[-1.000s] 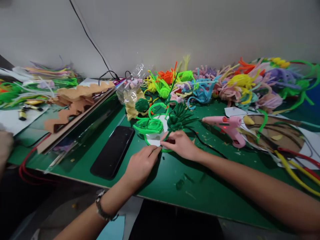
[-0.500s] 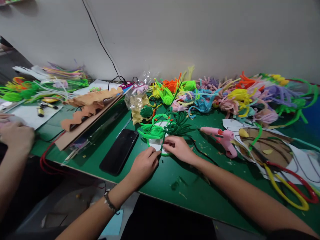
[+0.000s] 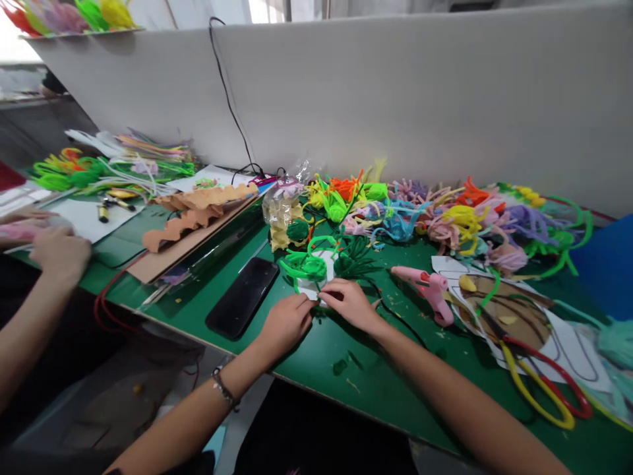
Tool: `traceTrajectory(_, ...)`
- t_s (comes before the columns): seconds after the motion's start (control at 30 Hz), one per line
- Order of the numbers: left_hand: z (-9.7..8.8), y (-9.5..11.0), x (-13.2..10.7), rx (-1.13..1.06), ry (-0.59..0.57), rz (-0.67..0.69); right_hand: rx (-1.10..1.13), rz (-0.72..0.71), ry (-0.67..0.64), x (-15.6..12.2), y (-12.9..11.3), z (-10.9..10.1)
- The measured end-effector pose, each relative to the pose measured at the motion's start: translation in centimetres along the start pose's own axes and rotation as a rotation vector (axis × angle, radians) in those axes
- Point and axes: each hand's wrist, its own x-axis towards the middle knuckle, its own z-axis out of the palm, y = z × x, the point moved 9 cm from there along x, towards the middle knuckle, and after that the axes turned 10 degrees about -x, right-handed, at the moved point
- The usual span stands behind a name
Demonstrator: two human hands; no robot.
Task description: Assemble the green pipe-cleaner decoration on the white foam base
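Fingers closer together, dark green tuft sideways, strands pointing right

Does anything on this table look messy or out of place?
Mainly the pink glue gun: it lies on its side on the green table, no stand visible, though a small red light shows, so it may be hot. Loose scraps near the right hand also look untidy.
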Motion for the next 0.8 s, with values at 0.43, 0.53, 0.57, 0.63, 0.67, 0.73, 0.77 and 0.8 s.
traceTrajectory(0.43,0.0,-0.9,-0.1,-0.24,0.025,-0.038,0.011,-0.023,-0.052,-0.2,0.1,0.2)
traceTrajectory(0.53,0.0,-1.0,-0.1,-0.248,0.024,-0.053,0.003,-0.029,-0.072,-0.6,0.0,0.2)
traceTrajectory(0.57,0.0,-1.1,-0.1,-0.253,0.02,-0.061,-0.002,-0.032,-0.079,-0.7,-0.1,0.3)
traceTrajectory(0.63,0.1,-1.2,-0.1,-0.26,0.013,-0.078,-0.01,-0.037,-0.092,-1.0,-0.2,0.4)
traceTrajectory(0.67,0.1,-1.2,-0.1,-0.262,0.012,-0.083,-0.014,-0.04,-0.097,-1.1,-0.2,0.5)
traceTrajectory(0.73,0.1,-1.2,-0.1,-0.265,0.018,-0.081,-0.017,-0.046,-0.102,-1.2,-0.2,0.6)
traceTrajectory(0.77,0.1,-1.2,-0.1,-0.263,0.022,-0.077,-0.017,-0.049,-0.102,-1.2,-0.2,0.7)
traceTrajectory(0.8,0.1,-1.2,-0.1,-0.257,0.025,-0.072,-0.016,-0.052,-0.101,-1.2,-0.2,0.7)
